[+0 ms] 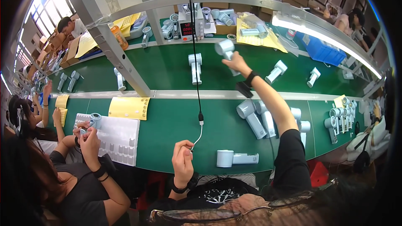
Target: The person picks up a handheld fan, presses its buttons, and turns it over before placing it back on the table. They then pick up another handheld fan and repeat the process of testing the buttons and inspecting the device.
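Right hand [235, 62] extended over the conveyor belt [167, 69], grip closed around the handle of a pale blue handheld fan [225, 50], held raised. Left hand [182, 161] pinches a white cable plug [196, 141]. Just right of that grip, another fan [236, 158] lies on the worktop [176, 125].

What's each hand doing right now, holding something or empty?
Left hand: closed on the end of the white cable that hangs from above.
Right hand: closed around the handle of a pale blue handheld fan, arm stretched out over the green conveyor belt.
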Available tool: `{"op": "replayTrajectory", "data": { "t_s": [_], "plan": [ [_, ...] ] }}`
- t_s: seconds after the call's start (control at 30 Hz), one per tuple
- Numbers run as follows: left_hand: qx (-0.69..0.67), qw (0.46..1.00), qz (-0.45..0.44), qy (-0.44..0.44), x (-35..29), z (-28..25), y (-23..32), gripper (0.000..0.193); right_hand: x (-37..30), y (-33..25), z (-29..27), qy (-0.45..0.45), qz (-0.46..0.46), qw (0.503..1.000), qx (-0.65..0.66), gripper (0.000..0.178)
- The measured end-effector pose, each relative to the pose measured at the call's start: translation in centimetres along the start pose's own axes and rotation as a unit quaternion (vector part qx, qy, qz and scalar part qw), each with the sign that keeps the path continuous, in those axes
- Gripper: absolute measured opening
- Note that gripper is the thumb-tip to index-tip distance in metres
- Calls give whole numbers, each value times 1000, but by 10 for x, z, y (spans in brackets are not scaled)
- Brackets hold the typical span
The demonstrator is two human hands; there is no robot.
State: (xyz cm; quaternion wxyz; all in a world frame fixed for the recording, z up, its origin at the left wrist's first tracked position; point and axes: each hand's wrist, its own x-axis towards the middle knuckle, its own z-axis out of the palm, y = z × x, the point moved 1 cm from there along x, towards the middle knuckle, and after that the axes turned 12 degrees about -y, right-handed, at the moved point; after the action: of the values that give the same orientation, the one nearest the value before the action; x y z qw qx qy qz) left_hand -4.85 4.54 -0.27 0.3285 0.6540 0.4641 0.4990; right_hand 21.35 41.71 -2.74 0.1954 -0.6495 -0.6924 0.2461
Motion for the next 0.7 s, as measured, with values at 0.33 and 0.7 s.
{"op": "replayTrajectory", "data": {
  "t_s": [0.33,0.7],
  "plan": [
    [-13,995,21,99,-21,-17,0,37,-29,-89,93,29,-63,989,-131,71],
    [-2,995,2,103,-33,-29,-7,37,-186,-72,47,-117,-156,961,-194,60]
  ]
}}
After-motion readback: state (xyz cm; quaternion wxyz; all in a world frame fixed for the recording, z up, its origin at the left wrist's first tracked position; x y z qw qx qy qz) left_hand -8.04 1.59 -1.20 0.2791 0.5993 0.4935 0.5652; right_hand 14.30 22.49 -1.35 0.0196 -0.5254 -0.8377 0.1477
